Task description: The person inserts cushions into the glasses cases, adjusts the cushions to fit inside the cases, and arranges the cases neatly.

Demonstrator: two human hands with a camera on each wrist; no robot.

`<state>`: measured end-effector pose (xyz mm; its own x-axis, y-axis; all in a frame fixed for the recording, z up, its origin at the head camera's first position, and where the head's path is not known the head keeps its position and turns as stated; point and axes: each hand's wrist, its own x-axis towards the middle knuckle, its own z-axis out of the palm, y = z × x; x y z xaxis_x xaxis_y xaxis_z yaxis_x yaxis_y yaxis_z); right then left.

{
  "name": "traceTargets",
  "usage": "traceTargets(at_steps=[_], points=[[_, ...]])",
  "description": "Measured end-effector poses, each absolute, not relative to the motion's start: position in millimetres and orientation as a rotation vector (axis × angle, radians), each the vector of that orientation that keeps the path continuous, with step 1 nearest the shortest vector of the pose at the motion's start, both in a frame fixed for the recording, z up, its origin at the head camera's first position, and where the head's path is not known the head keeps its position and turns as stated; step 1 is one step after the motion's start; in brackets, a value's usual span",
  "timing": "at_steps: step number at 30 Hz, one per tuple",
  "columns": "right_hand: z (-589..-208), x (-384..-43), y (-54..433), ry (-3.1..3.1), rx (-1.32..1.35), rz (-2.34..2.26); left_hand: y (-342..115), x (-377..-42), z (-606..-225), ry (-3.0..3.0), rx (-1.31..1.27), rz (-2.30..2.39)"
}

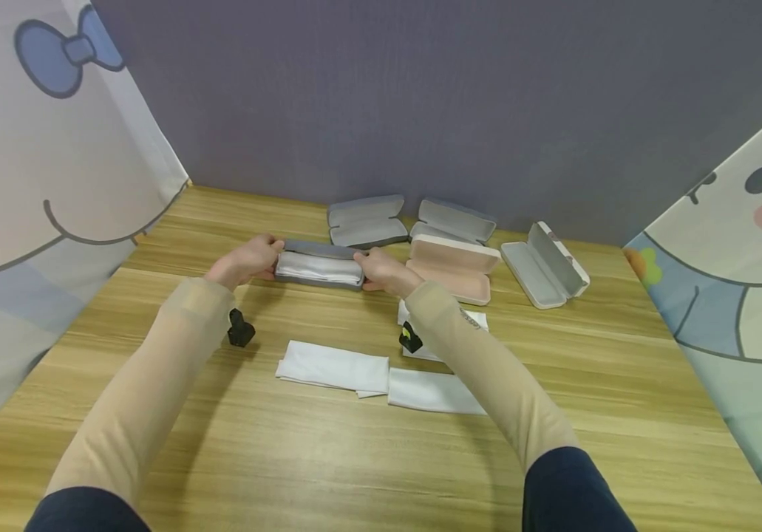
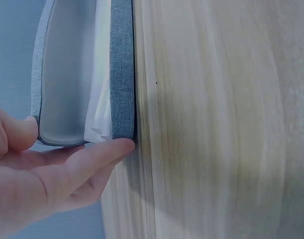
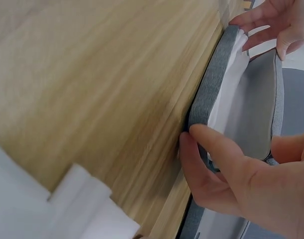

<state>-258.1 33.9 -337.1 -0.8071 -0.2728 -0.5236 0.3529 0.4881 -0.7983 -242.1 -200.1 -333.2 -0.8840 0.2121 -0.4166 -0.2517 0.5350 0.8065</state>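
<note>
A grey glasses case [image 1: 321, 250] is held at its two ends, its lid partly raised. Folded white cloth [image 1: 319, 267] lies inside along the base. My left hand [image 1: 247, 260] grips the left end; in the left wrist view its thumb [image 2: 23, 133] is on the lid's edge and its fingers touch the base. At the other end my right hand [image 1: 390, 273] grips the case, with the thumb by the lid and fingertips on the base's corner [image 3: 199, 112] in the right wrist view.
Several other open cases stand right of the held one: two grey [image 1: 367, 222] [image 1: 457, 218] near the back wall, a pink-lined one [image 1: 450, 270] and a white-edged one [image 1: 543, 270]. Folded white cloths [image 1: 334, 367] [image 1: 437, 391] lie nearer on the wooden table [image 1: 327, 465], another partly under the right forearm.
</note>
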Motion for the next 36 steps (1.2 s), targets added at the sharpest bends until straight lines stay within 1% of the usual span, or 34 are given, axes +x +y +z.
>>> traceTargets(at_steps=[10, 21, 36], points=[[-338.2, -253.2, 34.8, 2.139, 0.062, -1.327, -200.8, -239.8, -336.5, 2.299, -0.012, 1.303], [-340.6, -252.3, 36.6, 2.202, -0.003, -1.274, -203.4, -236.1, -335.6, 2.281, 0.036, 1.336], [-343.3, -248.0, 38.2, 2.305, -0.093, -1.191, -204.1, -236.8, -339.7, 2.3, 0.001, 1.351]])
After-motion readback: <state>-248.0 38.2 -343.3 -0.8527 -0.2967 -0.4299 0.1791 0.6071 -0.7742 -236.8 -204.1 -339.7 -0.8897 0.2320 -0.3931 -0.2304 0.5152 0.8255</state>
